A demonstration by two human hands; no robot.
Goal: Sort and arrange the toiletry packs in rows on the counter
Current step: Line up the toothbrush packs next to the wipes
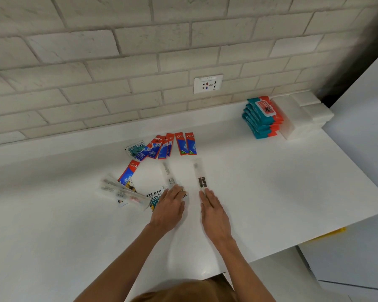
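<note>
On the white counter (271,182) my left hand (169,207) lies flat, fingers straight, over the near end of a clear toothbrush pack (168,174) and a sachet. My right hand (212,209) rests with straight fingers on the near end of a second clear toothbrush pack (199,173). Behind them stand two red toothpaste sachets (185,143) side by side, with several more fanned out to their left (159,147). One red sachet (129,171) lies apart at the left. More clear toothbrush packs (122,190) and a black-and-white conditioner sachet (154,195) lie left of my left hand.
A stack of teal and red wet-wipe packs (263,116) stands at the back right beside a white block (303,112). A wall socket (208,83) sits in the brick wall. The counter's edge runs along the right and near side.
</note>
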